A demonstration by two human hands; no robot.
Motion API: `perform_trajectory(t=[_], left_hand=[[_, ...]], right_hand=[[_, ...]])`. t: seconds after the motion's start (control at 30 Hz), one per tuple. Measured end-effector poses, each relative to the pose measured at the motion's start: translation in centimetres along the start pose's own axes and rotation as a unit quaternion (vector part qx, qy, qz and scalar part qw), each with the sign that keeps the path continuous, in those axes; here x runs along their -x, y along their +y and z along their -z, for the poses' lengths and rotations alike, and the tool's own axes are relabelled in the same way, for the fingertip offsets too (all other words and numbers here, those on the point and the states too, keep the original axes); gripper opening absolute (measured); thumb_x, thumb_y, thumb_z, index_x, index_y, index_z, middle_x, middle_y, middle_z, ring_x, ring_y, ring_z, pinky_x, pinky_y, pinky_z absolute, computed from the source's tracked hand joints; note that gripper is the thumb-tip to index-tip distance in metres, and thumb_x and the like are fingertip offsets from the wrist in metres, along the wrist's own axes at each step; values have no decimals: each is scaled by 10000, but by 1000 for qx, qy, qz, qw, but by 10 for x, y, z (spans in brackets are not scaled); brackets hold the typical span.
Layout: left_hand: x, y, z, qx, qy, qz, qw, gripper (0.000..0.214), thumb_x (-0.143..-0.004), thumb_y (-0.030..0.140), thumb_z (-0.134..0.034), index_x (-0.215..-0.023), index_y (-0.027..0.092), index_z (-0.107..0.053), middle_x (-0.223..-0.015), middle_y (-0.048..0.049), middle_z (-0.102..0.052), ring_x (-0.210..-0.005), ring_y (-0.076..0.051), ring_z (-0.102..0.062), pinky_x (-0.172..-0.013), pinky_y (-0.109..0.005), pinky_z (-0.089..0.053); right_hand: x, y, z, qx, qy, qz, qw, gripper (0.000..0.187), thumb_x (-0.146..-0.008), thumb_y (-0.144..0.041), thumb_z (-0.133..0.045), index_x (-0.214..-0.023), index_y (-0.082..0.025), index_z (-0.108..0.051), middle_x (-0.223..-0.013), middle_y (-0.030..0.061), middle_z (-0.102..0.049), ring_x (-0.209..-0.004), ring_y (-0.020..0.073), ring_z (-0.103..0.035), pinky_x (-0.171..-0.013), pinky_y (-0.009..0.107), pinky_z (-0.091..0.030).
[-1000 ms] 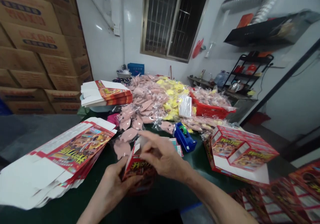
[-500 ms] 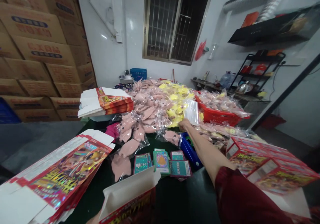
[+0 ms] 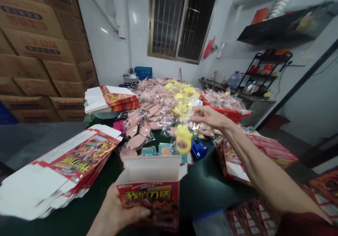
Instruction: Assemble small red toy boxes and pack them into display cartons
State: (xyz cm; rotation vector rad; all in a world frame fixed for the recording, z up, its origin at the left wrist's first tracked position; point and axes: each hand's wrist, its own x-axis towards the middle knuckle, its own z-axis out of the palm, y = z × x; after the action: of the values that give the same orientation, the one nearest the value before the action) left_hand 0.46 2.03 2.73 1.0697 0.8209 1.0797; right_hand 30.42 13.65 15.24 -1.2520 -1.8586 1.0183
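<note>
My left hand (image 3: 118, 211) grips an open red printed cardboard box (image 3: 149, 197) at the bottom middle, with its white inner flaps spread and its open top facing up. My right hand (image 3: 208, 117) is raised above the table and holds a clear plastic bag by its upper part. A yellow squishy toy (image 3: 183, 139) hangs in that bag, a little above and to the right of the box opening. The toy and box do not touch.
A stack of flat printed box blanks (image 3: 71, 162) lies at the left on the dark green table (image 3: 206, 183). Bagged pink toys (image 3: 155, 113), a red basket (image 3: 224, 113), a blue tape dispenser (image 3: 199, 150), teal cards (image 3: 166, 149) and assembled boxes (image 3: 253, 155) surround the work area.
My right hand reached out to the pile, then came back holding the bagged yellow toy. The box, first folded between both hands, now stands open in my left hand.
</note>
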Motion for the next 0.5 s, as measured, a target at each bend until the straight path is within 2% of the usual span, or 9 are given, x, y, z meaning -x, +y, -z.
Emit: perform_trajectory(t=[0.07, 0.1, 0.17, 0.23, 0.33, 0.4, 0.43, 0.5], left_hand=[[-5, 9, -9, 15, -84, -10, 996, 475, -478, 230, -836, -925, 144, -701, -840, -87, -739, -812, -300, -690, -698, -340, -571], [-8, 10, -11, 19, -128, -4, 992, 463, -509, 186, -821, -953, 153, -696, -869, -86, -736, -844, -299, -685, -730, -351, -565], [-11, 8, -12, 36, -195, 18, 980, 444, -544, 146, -802, -975, 158, -693, -891, -89, -732, -858, -296, -683, -771, -379, -553], [-10, 0, -10, 67, -187, 33, 980, 412, -537, 165, -813, -932, 134, -703, -839, -96, -734, -778, -281, -695, -736, -376, -562], [-5, -15, -3, 153, -46, 6, 987, 389, -478, 227, -851, -825, 117, -713, -695, -67, -725, -594, -222, -685, -592, -303, -578], [-3, -24, 2, 239, 48, -20, 970, 373, -484, 254, -854, -810, 138, -713, -678, -41, -729, -564, -194, -682, -581, -275, -582], [-3, -27, 5, 283, 74, -29, 956, 350, -506, 256, -846, -814, 155, -714, -705, -33, -738, -582, -187, -689, -621, -275, -587], [-4, -32, 6, 355, 85, -37, 930, 275, -572, 241, -817, -823, 192, -717, -780, -13, -752, -656, -176, -706, -742, -277, -575]], right_hand=[[7, -13, -30, -9, -182, 16, 983, 203, -750, -302, -641, -693, -152, -517, -588, -43, -564, -473, 53, -495, -486, 184, -410], [7, -17, -46, -18, -237, 26, 971, 209, -753, -312, -636, -692, -150, -518, -599, -43, -558, -483, 49, -485, -488, 180, -397], [5, -22, -76, -59, -281, 50, 957, 243, -733, -344, -650, -685, -147, -516, -597, -56, -520, -495, 42, -451, -474, 164, -350], [3, -21, -99, -106, -251, 71, 959, 295, -679, -377, -695, -680, -145, -512, -598, -64, -493, -511, 44, -436, -468, 161, -323], [10, -7, -116, -174, -106, 78, 976, 332, -689, -386, -701, -871, -155, -546, -737, -28, -571, -626, 85, -540, -565, 200, -407], [26, 10, -121, -215, -21, 74, 974, 412, -751, -372, -661, -1083, -188, -502, -906, 21, -611, -804, 136, -611, -710, 265, -459], [37, 20, -124, -235, -6, 68, 970, 463, -775, -367, -643, -1169, -209, -458, -998, 47, -610, -905, 159, -615, -784, 300, -461], [61, 39, -135, -271, -36, 58, 960, 590, -758, -346, -672, -1269, -239, -396, -1155, 85, -575, -1083, 193, -563, -899, 348, -431]])
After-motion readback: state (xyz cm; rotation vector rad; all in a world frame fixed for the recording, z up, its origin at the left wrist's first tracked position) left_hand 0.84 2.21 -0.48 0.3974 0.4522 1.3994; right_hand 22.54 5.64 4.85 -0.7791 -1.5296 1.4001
